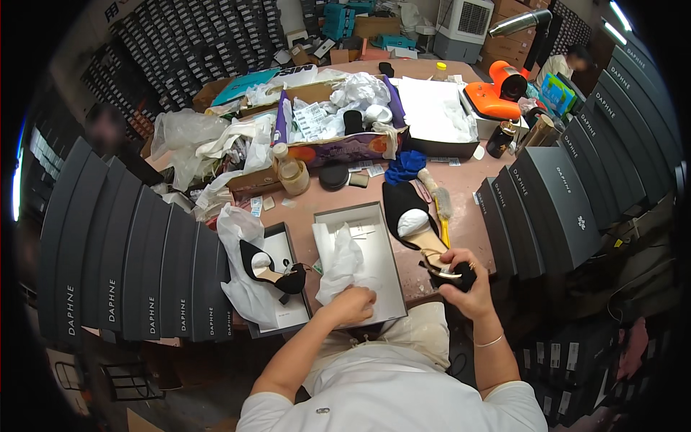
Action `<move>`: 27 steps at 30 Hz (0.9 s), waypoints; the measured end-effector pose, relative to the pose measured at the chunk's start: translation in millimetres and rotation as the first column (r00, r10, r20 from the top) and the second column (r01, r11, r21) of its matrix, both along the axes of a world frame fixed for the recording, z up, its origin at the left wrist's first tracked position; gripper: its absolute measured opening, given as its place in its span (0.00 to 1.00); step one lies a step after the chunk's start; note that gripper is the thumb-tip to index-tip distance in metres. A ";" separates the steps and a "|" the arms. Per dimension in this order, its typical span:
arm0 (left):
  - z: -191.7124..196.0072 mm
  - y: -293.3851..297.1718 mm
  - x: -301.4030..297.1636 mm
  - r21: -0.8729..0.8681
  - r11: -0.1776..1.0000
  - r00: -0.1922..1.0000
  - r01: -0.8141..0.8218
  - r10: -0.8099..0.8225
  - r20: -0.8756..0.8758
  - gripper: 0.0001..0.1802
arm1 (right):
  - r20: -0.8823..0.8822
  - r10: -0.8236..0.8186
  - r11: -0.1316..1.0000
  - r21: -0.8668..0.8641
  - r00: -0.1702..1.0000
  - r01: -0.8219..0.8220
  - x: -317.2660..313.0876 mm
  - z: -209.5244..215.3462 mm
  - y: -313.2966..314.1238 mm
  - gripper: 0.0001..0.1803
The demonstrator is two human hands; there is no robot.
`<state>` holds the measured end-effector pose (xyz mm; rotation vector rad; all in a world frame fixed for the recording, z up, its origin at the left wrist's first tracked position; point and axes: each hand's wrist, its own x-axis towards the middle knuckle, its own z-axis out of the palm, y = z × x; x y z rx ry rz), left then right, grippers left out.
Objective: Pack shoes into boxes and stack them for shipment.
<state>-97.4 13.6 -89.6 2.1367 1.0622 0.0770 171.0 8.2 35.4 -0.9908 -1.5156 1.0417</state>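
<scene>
My right hand (pixel 468 284) grips a black pointed-toe shoe (pixel 403 205) by its heel end, where a strap and buckle show. White paper stuffing fills the toe, which points away from me. My left hand (pixel 353 304) is closed at the lower end of crumpled white tissue paper (pixel 344 259), inside an open white-lined shoebox part (pixel 387 266); its fingertips are partly hidden. Left of it, a second black shoe (pixel 260 263), also stuffed, rests on tissue paper (pixel 241 230) over a dark-edged box part (pixel 291 315).
Stacks of dark shoeboxes rise at left (pixel 129 252) and right (pixel 554 209). Behind stand a purple carton (pixel 331 153) of paper, a bottle (pixel 291 175), a blue cloth (pixel 405 167), a yellow-handled brush (pixel 441 209) and an orange device (pixel 493 101). Another person (pixel 561 68) sits far right.
</scene>
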 end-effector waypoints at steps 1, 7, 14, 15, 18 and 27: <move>13.4 -9.7 -5.0 -0.096 0.985 0.945 -0.142 0.164 0.284 0.20 | -0.001 0.027 0.999 0.035 1.000 -0.027 -9.1 -7.0 -6.3 0.24; 53.4 -22.8 -1.4 -0.811 0.323 -0.242 0.488 0.943 0.230 0.48 | 0.164 0.677 0.721 0.047 0.717 -0.691 -73.2 -19.0 -10.6 0.25; 68.7 -60.9 6.4 -0.943 0.316 -0.349 0.106 0.900 0.262 0.42 | 0.616 0.122 0.721 0.484 0.778 -0.496 -148.3 -33.1 45.3 0.21; 74.2 -64.5 4.6 -0.966 0.255 -0.422 0.034 0.880 0.217 0.42 | 0.577 0.168 0.733 0.470 0.800 -0.493 -152.2 -34.3 41.9 0.22; 55.9 -55.8 -18.1 -0.965 0.225 -0.498 -0.134 0.827 0.262 0.44 | 0.430 0.263 0.810 0.388 0.864 -0.440 -145.8 -43.8 38.9 0.23; 56.3 -61.3 -42.8 -0.975 0.194 -0.418 -0.106 0.881 0.221 0.45 | 0.716 0.040 0.896 0.283 0.697 -0.343 -143.0 -79.5 66.7 0.11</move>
